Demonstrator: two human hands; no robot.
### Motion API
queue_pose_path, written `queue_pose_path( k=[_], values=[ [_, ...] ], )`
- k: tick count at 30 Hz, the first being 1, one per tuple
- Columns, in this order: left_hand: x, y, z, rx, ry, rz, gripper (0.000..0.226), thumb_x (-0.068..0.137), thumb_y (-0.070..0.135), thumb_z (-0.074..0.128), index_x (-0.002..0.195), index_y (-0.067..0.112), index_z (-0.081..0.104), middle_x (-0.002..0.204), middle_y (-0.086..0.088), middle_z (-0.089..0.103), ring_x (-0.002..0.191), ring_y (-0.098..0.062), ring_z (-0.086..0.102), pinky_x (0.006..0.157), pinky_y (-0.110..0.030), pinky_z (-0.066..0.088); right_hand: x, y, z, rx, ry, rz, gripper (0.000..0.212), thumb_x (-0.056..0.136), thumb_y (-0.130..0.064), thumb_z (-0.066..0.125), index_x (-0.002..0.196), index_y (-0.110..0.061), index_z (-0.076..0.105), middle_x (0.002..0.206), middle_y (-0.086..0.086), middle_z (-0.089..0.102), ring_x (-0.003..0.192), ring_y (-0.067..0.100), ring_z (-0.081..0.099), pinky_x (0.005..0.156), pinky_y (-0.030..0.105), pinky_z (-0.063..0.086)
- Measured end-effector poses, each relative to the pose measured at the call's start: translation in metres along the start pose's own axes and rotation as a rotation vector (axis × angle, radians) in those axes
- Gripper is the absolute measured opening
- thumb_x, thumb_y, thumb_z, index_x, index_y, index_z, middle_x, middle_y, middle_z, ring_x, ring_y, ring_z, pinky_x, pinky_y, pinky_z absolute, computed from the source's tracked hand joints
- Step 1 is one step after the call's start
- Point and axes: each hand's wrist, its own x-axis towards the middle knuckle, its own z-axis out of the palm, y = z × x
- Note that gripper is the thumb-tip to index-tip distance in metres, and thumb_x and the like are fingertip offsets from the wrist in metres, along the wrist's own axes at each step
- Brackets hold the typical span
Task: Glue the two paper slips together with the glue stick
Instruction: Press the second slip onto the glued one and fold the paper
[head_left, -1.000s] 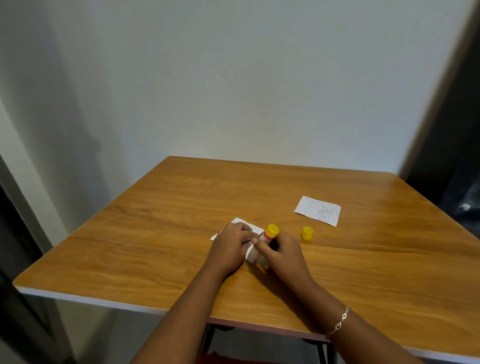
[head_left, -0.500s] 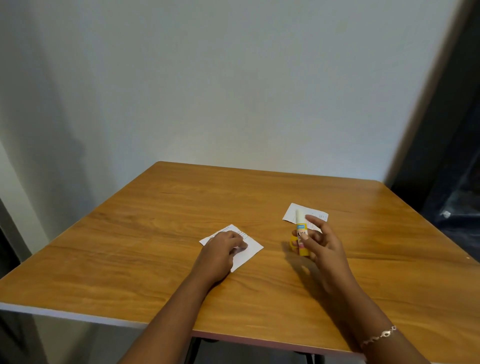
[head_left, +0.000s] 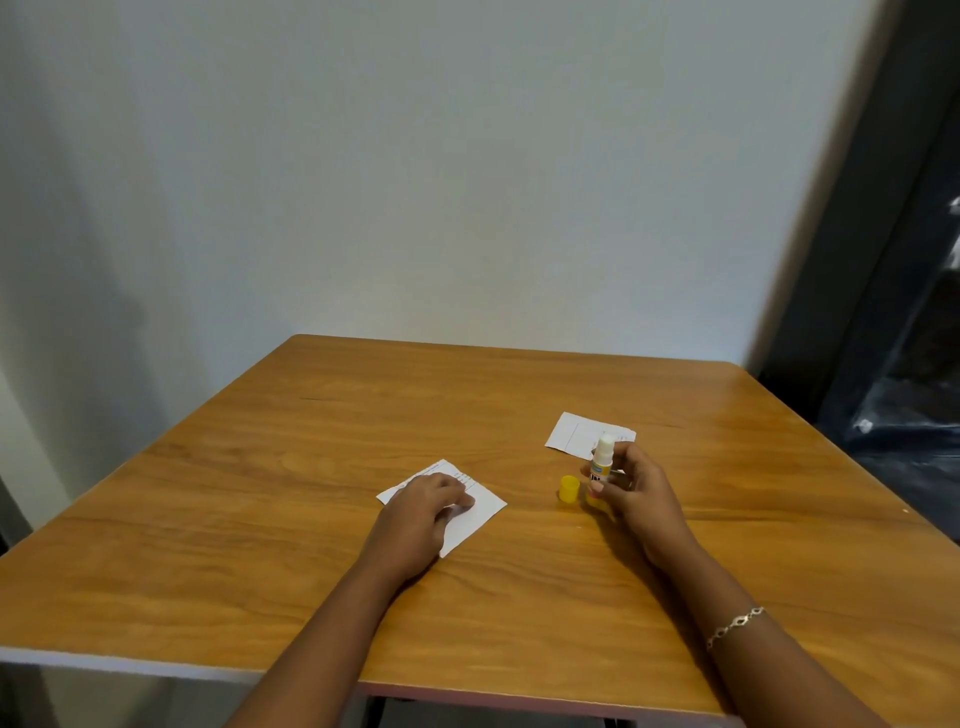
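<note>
Pressing flat on the near paper slip, the left hand is kept palm-down with fingers spread, grasping nothing. The yellow cap is left standing on the table, beside the uncapped glue stick, which has been lifted off that slip and is held upright, pinched in the right hand. Gluing seems done; the far slip is judged next.

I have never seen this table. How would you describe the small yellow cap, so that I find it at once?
Look at the wooden table, on the right half, where the right hand holds the uncapped glue stick upright. Just left of that hand, the yellow cap stands alone on the bare wood. It is the only loose yellow thing; its neighbours are two flat white paper slips.
</note>
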Motion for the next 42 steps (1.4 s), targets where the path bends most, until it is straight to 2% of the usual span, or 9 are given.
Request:
queue_pose_path(
  k=[4, 8, 11, 14, 17, 21, 24, 33, 42],
  values=[
    [0.0, 0.0, 0.0, 0.006, 0.0, 0.006, 0.027, 0.089, 0.005, 0.048, 0.104, 0.019, 0.066, 0.117, 0.002, 0.061, 0.113, -0.012, 0.048, 0.079, -0.023, 0.034, 0.001, 0.003, -0.001, -0.031, -0.026, 0.021, 0.039, 0.076, 0.013, 0.06, 0.096, -0.02, 0.054, 0.107, 0.02, 0.064, 0.094, 0.026, 0.06, 0.08, 0.031, 0.05],
    [0.0, 0.0, 0.0, 0.011, 0.0, 0.002, 0.028, 0.09, 0.005, 0.047, 0.105, 0.019, 0.066, 0.119, 0.003, 0.06, 0.114, -0.011, 0.048, 0.08, -0.023, 0.035, 0.004, 0.005, -0.01, 0.019, -0.078, 0.074, 0.054, 0.072, 0.028, 0.042, 0.106, -0.013, 0.053, 0.107, 0.013, 0.061, 0.099, 0.025, 0.06, 0.074, 0.021, 0.051],
    [0.0, 0.0, 0.001, 0.024, 0.001, 0.008, 0.028, 0.09, 0.006, 0.047, 0.106, 0.02, 0.065, 0.119, 0.004, 0.06, 0.115, -0.01, 0.047, 0.079, -0.022, 0.034, 0.013, 0.005, -0.024, 0.066, 0.065, 0.083, 0.05, 0.072, 0.029, 0.039, 0.108, -0.002, 0.056, 0.108, 0.017, 0.059, 0.107, 0.028, 0.057, 0.076, 0.026, 0.053],
    [0.001, 0.0, 0.001, 0.024, 0.004, 0.013, 0.028, 0.09, 0.006, 0.047, 0.106, 0.02, 0.065, 0.119, 0.004, 0.06, 0.114, -0.01, 0.047, 0.079, -0.021, 0.033, 0.028, 0.004, -0.034, -0.34, 0.183, 0.048, 0.031, 0.08, 0.007, 0.057, 0.109, -0.004, 0.061, 0.111, 0.012, 0.064, 0.106, 0.025, 0.058, 0.089, 0.035, 0.05],
    [0.0, -0.001, 0.001, 0.015, 0.008, 0.019, 0.028, 0.089, 0.005, 0.047, 0.105, 0.019, 0.066, 0.118, 0.003, 0.061, 0.114, -0.011, 0.048, 0.08, -0.022, 0.035, 0.042, 0.003, -0.035, -0.666, 0.109, -0.028, 0.03, 0.081, -0.005, 0.06, 0.112, -0.007, 0.063, 0.12, 0.013, 0.064, 0.11, 0.027, 0.057, 0.092, 0.035, 0.044],
    [0.0, -0.002, 0.002, -0.011, 0.014, 0.02, 0.028, 0.089, 0.004, 0.048, 0.104, 0.019, 0.067, 0.117, 0.004, 0.061, 0.113, -0.011, 0.049, 0.084, -0.023, 0.037, 0.053, 0.005, -0.029, -0.834, 0.01, -0.079, 0.022, 0.082, -0.014, 0.06, 0.102, -0.01, 0.067, 0.111, 0.013, 0.069, 0.103, 0.031, 0.06, 0.074, 0.031, 0.043],
    [0.0, -0.002, 0.002, -0.01, 0.018, 0.024, 0.028, 0.089, 0.005, 0.048, 0.103, 0.02, 0.067, 0.117, 0.004, 0.061, 0.112, -0.01, 0.048, 0.084, -0.023, 0.037, 0.053, 0.011, -0.027, -0.942, -0.012, -0.109, 0.013, 0.084, -0.012, 0.056, 0.087, -0.009, 0.068, 0.096, 0.016, 0.07, 0.082, 0.029, 0.059, 0.055, 0.027, 0.029],
    [0.001, -0.003, 0.002, -0.001, 0.003, 0.016, 0.028, 0.09, 0.008, 0.048, 0.105, 0.022, 0.066, 0.117, 0.006, 0.061, 0.113, -0.008, 0.047, 0.086, -0.023, 0.038, 0.055, 0.023, -0.022, -1.002, 0.104, -0.211, 0.019, 0.086, -0.011, 0.052, 0.094, -0.007, 0.067, 0.096, 0.016, 0.072, 0.087, 0.035, 0.062, 0.064, 0.035, 0.042],
    [-0.001, -0.003, 0.002, -0.028, 0.108, 0.078, 0.034, 0.08, 0.023, 0.046, 0.108, 0.023, 0.064, 0.116, 0.007, 0.063, 0.111, -0.003, 0.046, 0.099, -0.034, 0.033, 0.06, -0.024, -0.04, -0.662, 0.395, -0.293, 0.012, 0.084, -0.007, 0.058, 0.09, -0.005, 0.069, 0.084, 0.017, 0.072, 0.075, 0.031, 0.062, 0.061, 0.033, 0.042]
  ],
)
